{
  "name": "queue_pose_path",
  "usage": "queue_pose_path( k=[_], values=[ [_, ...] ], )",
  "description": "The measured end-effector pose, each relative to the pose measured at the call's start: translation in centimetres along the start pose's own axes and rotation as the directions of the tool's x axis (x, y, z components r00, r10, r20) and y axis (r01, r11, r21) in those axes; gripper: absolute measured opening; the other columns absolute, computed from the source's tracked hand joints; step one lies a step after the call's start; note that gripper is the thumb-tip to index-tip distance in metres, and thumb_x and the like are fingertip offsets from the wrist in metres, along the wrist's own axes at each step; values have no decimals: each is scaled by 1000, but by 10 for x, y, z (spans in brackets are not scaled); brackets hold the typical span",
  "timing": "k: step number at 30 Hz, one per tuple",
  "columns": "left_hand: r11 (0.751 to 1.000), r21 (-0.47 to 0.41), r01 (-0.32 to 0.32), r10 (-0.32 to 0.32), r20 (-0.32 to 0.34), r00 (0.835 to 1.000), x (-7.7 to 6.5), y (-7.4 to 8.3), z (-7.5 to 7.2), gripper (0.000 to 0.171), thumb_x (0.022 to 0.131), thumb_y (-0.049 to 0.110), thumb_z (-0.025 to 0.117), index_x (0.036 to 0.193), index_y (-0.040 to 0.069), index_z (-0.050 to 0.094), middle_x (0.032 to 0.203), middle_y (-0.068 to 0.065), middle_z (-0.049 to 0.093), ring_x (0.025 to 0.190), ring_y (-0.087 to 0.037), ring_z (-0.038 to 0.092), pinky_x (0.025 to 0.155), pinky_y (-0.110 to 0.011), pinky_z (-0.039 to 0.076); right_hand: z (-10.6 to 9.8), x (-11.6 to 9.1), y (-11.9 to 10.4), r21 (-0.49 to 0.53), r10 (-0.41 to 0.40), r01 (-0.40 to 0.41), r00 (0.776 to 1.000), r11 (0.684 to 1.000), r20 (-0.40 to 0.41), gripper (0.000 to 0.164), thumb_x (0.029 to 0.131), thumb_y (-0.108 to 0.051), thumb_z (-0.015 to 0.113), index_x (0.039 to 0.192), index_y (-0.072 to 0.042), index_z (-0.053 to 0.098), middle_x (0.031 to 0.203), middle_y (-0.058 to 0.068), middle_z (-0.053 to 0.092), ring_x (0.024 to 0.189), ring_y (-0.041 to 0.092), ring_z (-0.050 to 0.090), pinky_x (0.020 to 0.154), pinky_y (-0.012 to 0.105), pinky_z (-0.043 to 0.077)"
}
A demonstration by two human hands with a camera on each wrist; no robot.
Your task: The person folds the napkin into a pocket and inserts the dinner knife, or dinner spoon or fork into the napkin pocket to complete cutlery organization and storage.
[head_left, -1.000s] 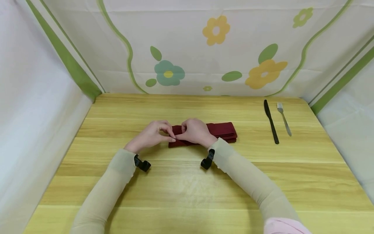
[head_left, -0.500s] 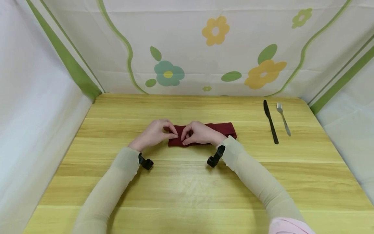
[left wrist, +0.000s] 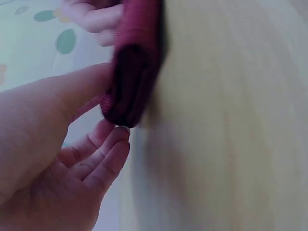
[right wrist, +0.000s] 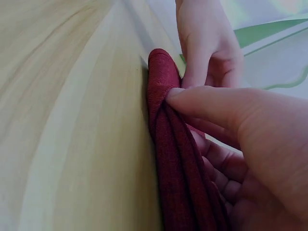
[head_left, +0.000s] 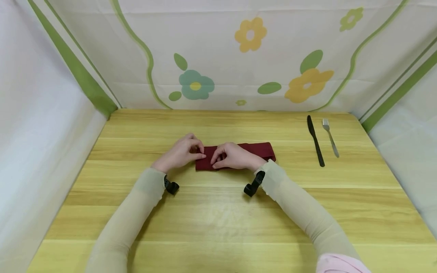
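A dark red cloth napkin [head_left: 257, 148], folded into a long narrow strip, lies across the middle of the table. At its left end, my left hand [head_left: 180, 152] pinches the cloth, thumb on top and fingertips by the far edge. The left wrist view shows the stacked layers of that end [left wrist: 131, 82] between thumb and fingers. My right hand [head_left: 235, 156] grips the strip further right. Its thumb [right wrist: 192, 98] presses the edge of a flap that wraps over the long layers, and its curled fingers touch the cloth's other side.
To the right on the wooden table [head_left: 218, 216] lie a black knife [head_left: 315, 141] and a silver fork [head_left: 330, 137], side by side. A white curtain [head_left: 218, 49] with printed flowers hangs along the back and sides.
Both hands first met at the napkin's near left part. My right hand has since moved slightly right, and the left hand has shifted up to the end; a smooth flap now covers that end.
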State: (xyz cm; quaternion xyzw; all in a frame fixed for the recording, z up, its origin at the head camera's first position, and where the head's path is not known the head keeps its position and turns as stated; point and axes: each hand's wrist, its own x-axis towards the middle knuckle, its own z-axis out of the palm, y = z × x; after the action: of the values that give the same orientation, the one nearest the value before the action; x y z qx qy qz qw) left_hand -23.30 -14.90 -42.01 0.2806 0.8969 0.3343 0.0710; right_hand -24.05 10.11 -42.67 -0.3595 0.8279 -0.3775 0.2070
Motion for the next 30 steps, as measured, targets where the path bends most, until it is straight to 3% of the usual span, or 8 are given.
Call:
queue_pose_path(
  k=[5,9,12,15,18,23,30],
  values=[
    [996,77,34,-32,-29,999,0,7,5,9,95,20,76,99,15,71,111,-8,54,99,-26,49,85,-40,44,-14,-13,-5,-61,17,-19,999,998,-30,14,93,-22,78,105,-16,81,99,-5,68,81,13,64,72,31,54],
    [988,151,-11,24,-84,996,-7,28,7,15,95,23,76,108,16,76,115,-3,61,108,-25,50,92,-41,45,-32,-35,-4,-115,15,-25,996,993,-84,19,90,-21,82,107,-13,80,99,-3,68,83,13,64,73,33,55],
    [985,162,-68,73,-31,997,-12,43,13,22,94,27,77,113,16,76,114,-1,64,109,-23,55,96,-40,46,-43,-57,1,-169,21,-43,991,985,-129,23,86,-20,86,107,-12,80,97,-2,68,84,14,62,74,35,54],
    [982,172,-79,72,47,996,-15,48,20,32,91,28,81,118,14,75,114,0,65,110,-21,57,98,-39,47,-48,-80,9,-233,43,-83,984,969,-172,26,81,-17,89,106,-14,80,96,-3,67,85,16,60,75,37,52],
    [976,203,-76,63,69,996,-15,48,27,32,88,23,83,117,13,75,112,1,67,107,-20,58,96,-37,48,-52,-98,17,-284,53,-107,980,953,-193,25,79,-12,90,102,-14,81,95,-4,66,86,17,60,76,38,52],
    [983,170,-72,63,60,996,-10,46,30,19,87,11,83,105,11,76,100,2,68,95,-17,60,87,-34,50,-53,-112,31,-316,43,-108,977,943,-207,17,80,-8,89,91,-17,80,91,-6,66,83,15,60,74,38,52],
    [996,68,-61,54,94,994,-4,42,29,15,88,6,80,98,13,72,91,4,64,86,-14,57,81,-32,51,-51,-117,42,-250,21,-80,973,965,-228,20,80,-4,88,80,-20,75,86,-9,65,79,13,60,72,36,52]
  ],
)
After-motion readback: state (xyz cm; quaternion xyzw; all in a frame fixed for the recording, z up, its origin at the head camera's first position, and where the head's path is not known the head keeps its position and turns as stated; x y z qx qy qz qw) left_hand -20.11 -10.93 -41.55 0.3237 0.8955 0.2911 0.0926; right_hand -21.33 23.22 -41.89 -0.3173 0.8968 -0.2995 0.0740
